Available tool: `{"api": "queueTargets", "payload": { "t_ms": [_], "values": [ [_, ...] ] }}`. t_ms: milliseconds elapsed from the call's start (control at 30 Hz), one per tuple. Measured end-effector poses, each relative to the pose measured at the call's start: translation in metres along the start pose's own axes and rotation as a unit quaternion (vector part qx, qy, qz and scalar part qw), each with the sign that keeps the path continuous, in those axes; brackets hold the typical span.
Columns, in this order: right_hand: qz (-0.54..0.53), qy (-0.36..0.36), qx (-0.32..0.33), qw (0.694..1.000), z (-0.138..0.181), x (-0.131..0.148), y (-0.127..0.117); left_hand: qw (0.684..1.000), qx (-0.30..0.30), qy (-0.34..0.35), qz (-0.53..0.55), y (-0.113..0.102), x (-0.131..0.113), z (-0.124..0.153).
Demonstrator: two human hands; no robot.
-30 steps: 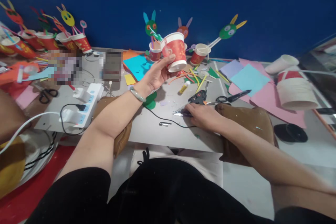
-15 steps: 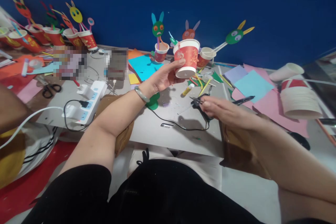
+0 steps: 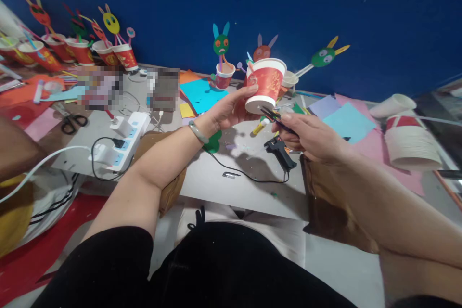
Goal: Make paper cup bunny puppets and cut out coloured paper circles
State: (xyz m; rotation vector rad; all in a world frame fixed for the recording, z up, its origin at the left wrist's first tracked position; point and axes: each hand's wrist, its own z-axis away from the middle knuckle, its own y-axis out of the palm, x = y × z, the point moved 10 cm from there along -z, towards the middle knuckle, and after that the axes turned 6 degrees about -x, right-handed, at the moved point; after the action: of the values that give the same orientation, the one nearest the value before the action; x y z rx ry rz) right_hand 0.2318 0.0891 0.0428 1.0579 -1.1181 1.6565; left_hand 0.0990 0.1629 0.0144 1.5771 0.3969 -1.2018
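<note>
My left hand grips a red paper cup with a white rim and gold lettering, thumb on its side. The cup is raised above the table, tilted so its base faces down toward me. In my right hand is a pair of dark scissors, mostly hidden by the fingers. Their narrow tips are right by the base of the cup; whether they touch it I cannot tell. Below that hand lies a black glue gun, its cord running left across the table.
Finished paper-cup figures stand along the blue wall. A white power strip lies at left, near black-handled scissors and a co-worker's arm. Coloured paper and a stack of paper cups are at right.
My right hand has moved up and left with the scissors, bringing their tips to the cup's base and uncovering the glue gun. The cup has shifted slightly right and down.
</note>
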Motion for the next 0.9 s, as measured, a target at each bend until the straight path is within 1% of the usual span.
{"api": "queueTargets", "payload": {
  "t_ms": [100, 200, 333, 600, 733, 900],
  "values": [
    [-0.009, -0.004, 0.0, 1.0, -0.002, 0.001, 0.002, 1.0, 0.01, 0.0, -0.004, 0.003, -0.001, 0.003],
    [-0.02, -0.009, 0.008, 1.0, -0.002, 0.004, 0.007, 0.999, 0.035, 0.005, -0.013, 0.005, -0.001, 0.002],
    [-0.042, -0.009, 0.006, 0.999, -0.003, 0.006, 0.009, 0.998, 0.055, 0.01, -0.031, 0.005, 0.002, -0.001],
    [-0.071, 0.007, -0.008, 0.997, -0.002, 0.002, 0.008, 0.996, 0.066, 0.019, -0.061, 0.004, 0.004, -0.005],
    [-0.089, 0.019, -0.009, 0.996, -0.002, -0.001, 0.011, 0.995, 0.072, 0.021, -0.06, 0.004, 0.004, -0.006],
    [-0.117, 0.037, -0.033, 0.992, -0.002, -0.008, 0.011, 0.997, 0.066, 0.014, -0.047, 0.004, 0.005, -0.005]
  ]
}}
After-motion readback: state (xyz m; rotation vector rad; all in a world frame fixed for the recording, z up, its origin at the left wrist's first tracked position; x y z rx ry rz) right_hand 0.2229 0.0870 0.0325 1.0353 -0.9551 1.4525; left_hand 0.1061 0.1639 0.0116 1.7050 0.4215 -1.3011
